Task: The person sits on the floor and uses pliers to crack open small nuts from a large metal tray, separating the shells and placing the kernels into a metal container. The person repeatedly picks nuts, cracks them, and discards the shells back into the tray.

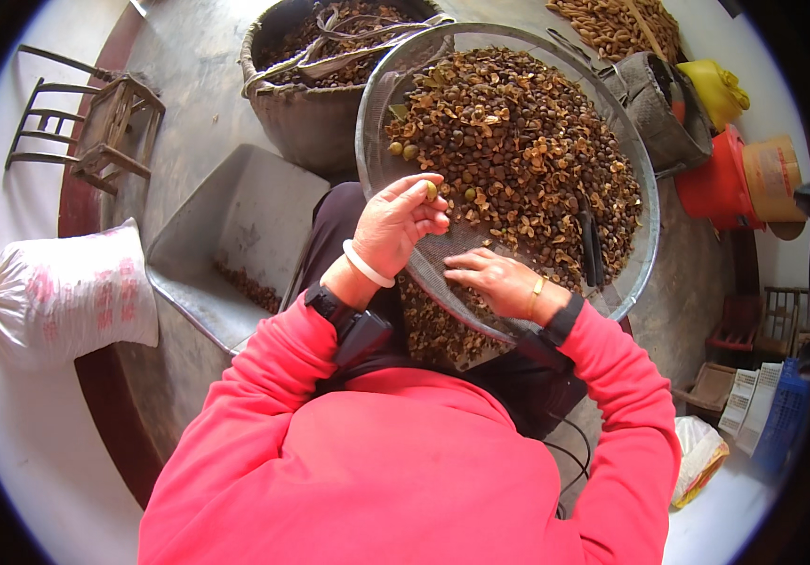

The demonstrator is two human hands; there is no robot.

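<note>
A round metal-rimmed mesh sieve (648,212) lies across my lap, heaped with dark brown seeds and split dry husks (518,141). My left hand (405,215) is raised over the sieve's near left edge, pinching a small green-yellow fruit (431,191) between thumb and fingertips. Low over the near mesh is my right hand (493,279), palm down with fingers stretched out; whether it touches husks underneath is hidden. Several more green fruits (410,152) rest on the left side of the heap. A black-handled tool (590,244), perhaps scissors, lies on the husks at right.
Left of my legs stands a metal scoop-shaped pan (193,212) with some seeds. A deep basket (306,120) of husks is beyond it. A white sack (73,289) and wooden chair (119,127) are at left; a red bucket (719,183) is at right.
</note>
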